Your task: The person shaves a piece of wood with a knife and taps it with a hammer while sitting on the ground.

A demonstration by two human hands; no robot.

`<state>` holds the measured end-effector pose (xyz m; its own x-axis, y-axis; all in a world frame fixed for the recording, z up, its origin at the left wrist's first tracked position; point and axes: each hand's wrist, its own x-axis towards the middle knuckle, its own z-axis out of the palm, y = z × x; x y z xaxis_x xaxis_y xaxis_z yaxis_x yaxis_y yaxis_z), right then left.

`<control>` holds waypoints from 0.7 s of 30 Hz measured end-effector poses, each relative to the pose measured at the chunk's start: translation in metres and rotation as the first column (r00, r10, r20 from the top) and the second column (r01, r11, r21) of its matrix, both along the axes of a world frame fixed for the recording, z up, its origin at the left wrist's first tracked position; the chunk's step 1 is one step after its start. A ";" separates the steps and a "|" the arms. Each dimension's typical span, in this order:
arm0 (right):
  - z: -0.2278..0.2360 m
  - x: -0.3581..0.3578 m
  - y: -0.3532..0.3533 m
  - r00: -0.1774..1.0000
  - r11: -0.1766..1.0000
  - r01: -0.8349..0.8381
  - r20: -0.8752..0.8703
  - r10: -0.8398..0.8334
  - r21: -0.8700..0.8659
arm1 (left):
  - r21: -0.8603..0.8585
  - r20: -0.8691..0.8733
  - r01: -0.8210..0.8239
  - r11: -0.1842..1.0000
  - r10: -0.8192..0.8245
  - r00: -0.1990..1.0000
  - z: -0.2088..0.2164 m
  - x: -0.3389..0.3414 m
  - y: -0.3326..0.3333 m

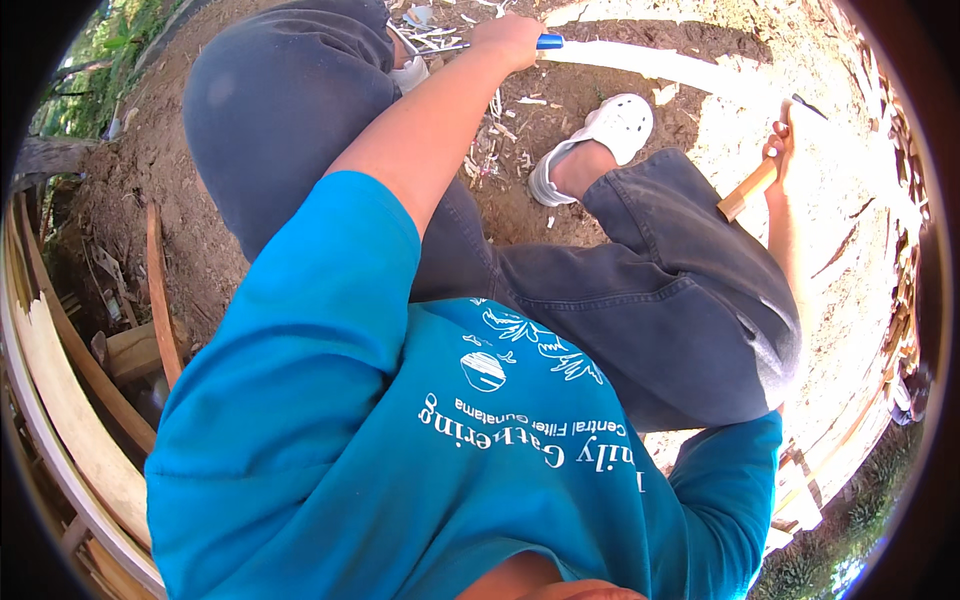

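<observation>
My left hand [508, 42] is closed around a tool with a blue handle [550, 41], whose end sticks out past the fist. A thin metal shaft [440, 51] runs from the other side of this hand toward my left shoe, like a screwdriver; its tip is hard to make out. On the far right, in strong sunlight, my right hand [787, 150] grips a hammer by its wooden handle [748, 192]. The handle's butt points back toward my knee, and a dark metal head [808, 106] shows beyond the fingers.
Pale wood shavings [490, 145] litter the brown soil between my white clogs [622, 128]. Long wooden strips [75, 420] lie at the left rim, with a reddish slat [160, 290] beside them. More split wood [880, 400] lines the right rim. Glare washes out the ground at right.
</observation>
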<state>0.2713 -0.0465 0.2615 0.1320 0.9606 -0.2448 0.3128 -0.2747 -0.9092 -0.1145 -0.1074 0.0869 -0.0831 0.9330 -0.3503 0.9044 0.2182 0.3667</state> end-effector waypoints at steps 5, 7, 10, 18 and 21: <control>-0.034 0.020 -0.032 0.993 0.991 0.116 -0.024 -0.118 -0.059 | -0.011 0.138 -0.142 0.990 0.143 0.980 -0.015 0.004 0.005; -0.048 0.025 -0.039 0.989 0.987 0.138 -0.038 -0.141 -0.084 | -0.027 0.206 -0.203 0.979 0.205 0.957 -0.005 -0.001 0.004; -0.053 0.042 -0.055 0.979 0.976 0.195 -0.036 -0.200 -0.099 | -0.038 0.248 -0.221 0.975 0.223 0.943 -0.001 0.005 0.011; -0.065 0.070 -0.085 0.958 0.951 0.279 -0.034 -0.286 -0.137 | 0.065 0.460 -0.429 0.901 0.355 0.814 -0.015 0.008 0.005; -0.063 0.080 -0.097 0.949 0.943 0.305 -0.033 -0.312 -0.134 | 0.121 0.530 -0.437 0.891 0.314 0.788 0.000 0.029 0.004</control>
<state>0.3508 -0.1431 0.1986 0.4006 0.8358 -0.3754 0.1465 -0.4629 -0.8742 -0.0854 -0.1034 0.0864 -0.3211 0.9199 -0.2253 0.4581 0.3590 0.8132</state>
